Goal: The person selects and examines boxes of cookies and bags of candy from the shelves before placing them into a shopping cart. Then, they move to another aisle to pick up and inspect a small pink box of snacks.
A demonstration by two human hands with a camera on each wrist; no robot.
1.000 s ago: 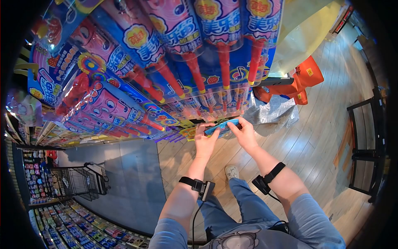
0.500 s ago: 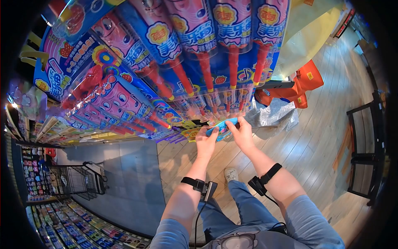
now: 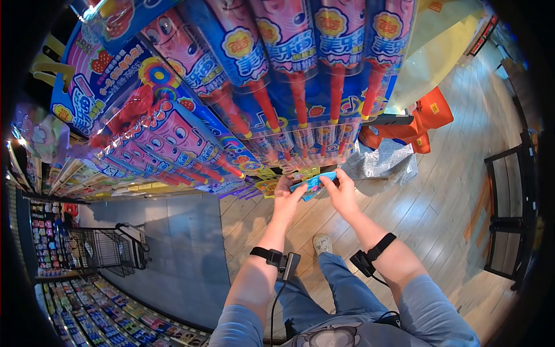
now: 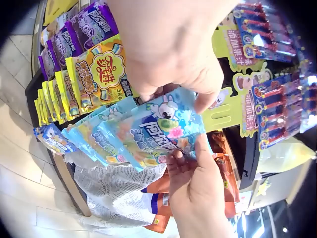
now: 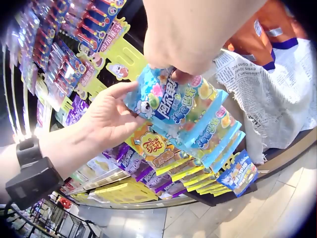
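My two hands hold a light-blue candy bag [image 4: 163, 130] by its upper edge, in front of a row of similar blue bags [image 5: 210, 134]. In the head view my left hand [image 3: 285, 198] grips one end, thumb on the near side, and my right hand [image 3: 344, 196] pinches the other end between thumb and fingers. The left wrist view shows the bag's printed front with a white cartoon figure. In the right wrist view its lower part lies against the blue bags behind it.
Yellow candy bags [image 4: 96, 74] and purple bags [image 4: 91, 25] hang beside the blue ones. Large pink-and-blue lollipop packs [image 3: 280, 34] fill the shelf overhead. Crumpled newsprint wrapping [image 3: 378, 162] and orange bags [image 3: 430, 113] sit to the right; a shopping cart [image 3: 107, 251] stands left.
The blue bag has tilted so that more of its printed face shows in the head view. Both hands keep their hold; the shelf packs shift slightly right and down in view.
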